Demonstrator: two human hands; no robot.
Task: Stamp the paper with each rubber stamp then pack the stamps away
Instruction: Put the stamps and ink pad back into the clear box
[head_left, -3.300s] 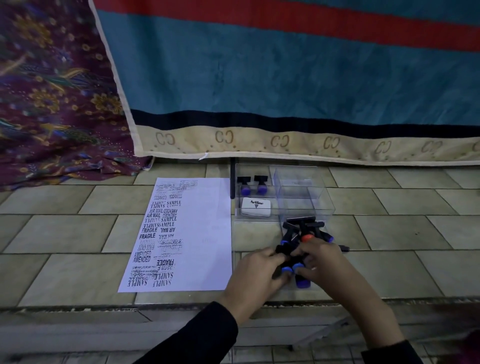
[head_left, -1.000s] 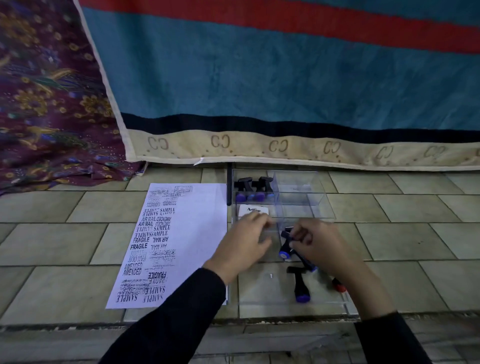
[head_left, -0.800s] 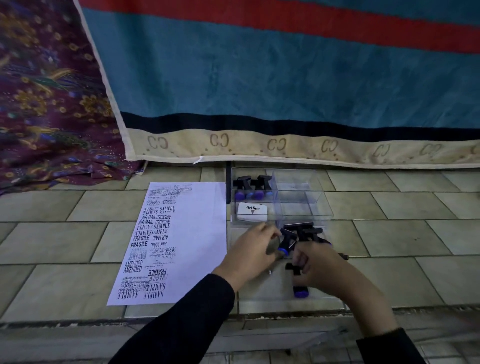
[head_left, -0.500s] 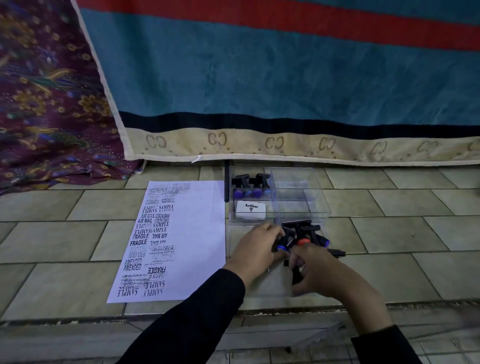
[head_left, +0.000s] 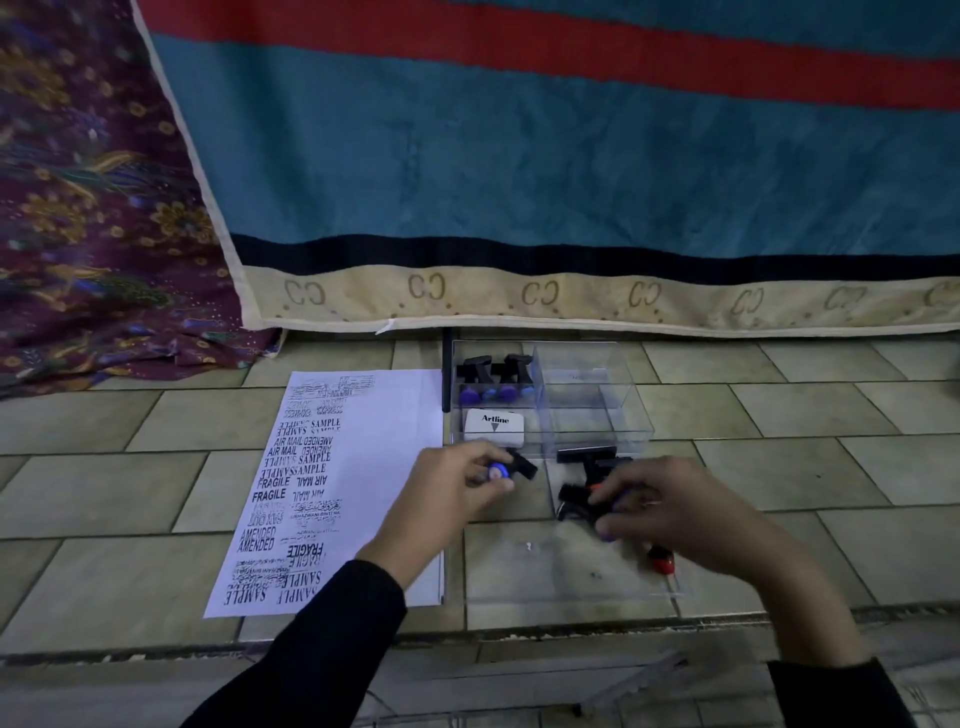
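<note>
Left hand (head_left: 452, 488): its fingers (head_left: 475, 460) pinch a single blue-knobbed stamp (head_left: 501, 470), knob facing the camera, black base pointing away to the right.
Right hand (head_left: 675, 512): its fingers (head_left: 621, 491) are curled round a bunch of stamps (head_left: 574, 496); the black bases stick out to the left of the fingertips.
Red-knobbed stamp (head_left: 661, 560): lies on the clear tray (head_left: 519, 571), just below the right hand.
Clear box (head_left: 592, 410): just beyond both sets of fingers.
Ink pad (head_left: 494, 426): white, marked Artline, in the box just beyond the left fingers.
Two stamps (head_left: 493, 376): in the box's far-left compartment, beyond the ink pad.
Paper (head_left: 363, 467): flat on the tiled floor (head_left: 130, 493), left of the left fingers, printed with SAMPLE, FRAGILE, AIR MAIL, AMENDED.
Striped blanket (head_left: 519, 156): hangs beyond the box.
</note>
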